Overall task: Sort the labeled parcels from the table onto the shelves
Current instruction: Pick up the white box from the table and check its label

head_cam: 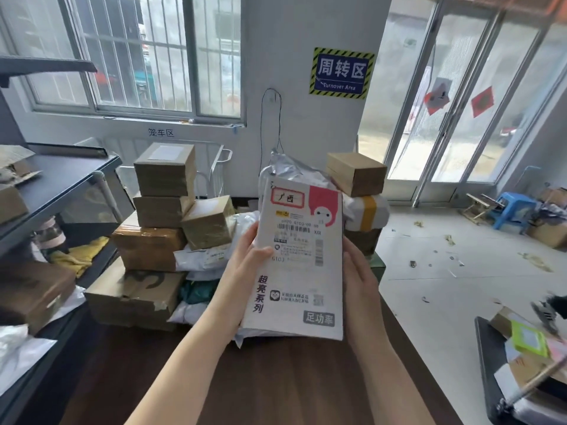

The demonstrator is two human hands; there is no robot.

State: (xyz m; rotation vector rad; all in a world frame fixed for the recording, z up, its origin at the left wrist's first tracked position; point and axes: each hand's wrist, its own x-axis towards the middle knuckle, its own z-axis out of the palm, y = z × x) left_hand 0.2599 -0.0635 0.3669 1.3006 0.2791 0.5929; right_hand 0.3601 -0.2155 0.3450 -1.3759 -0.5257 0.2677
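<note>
I hold a flat white parcel (pixel 302 271) upright in front of me, over the brown table (pixel 276 388). It bears a shipping label with a barcode, a red-framed tag at its top and a pink cartoon figure. My left hand (pixel 245 262) grips its left edge, thumb on the label. My right hand (pixel 360 283) clasps its right edge. Behind it more parcels lie on the table: stacked cardboard boxes (pixel 159 210) at the left, white and grey poly bags (pixel 208 259) in the middle, and a brown box (pixel 357 173) on a yellow-taped bundle at the right.
A dark metal shelf unit (pixel 61 185) stands at the left with boxes and bags on its levels. Another dark shelf (pixel 503 363) with parcels is at the lower right. A blue stool (pixel 511 211), scraps on the floor and someone's shoe (pixel 546 311) are on the right.
</note>
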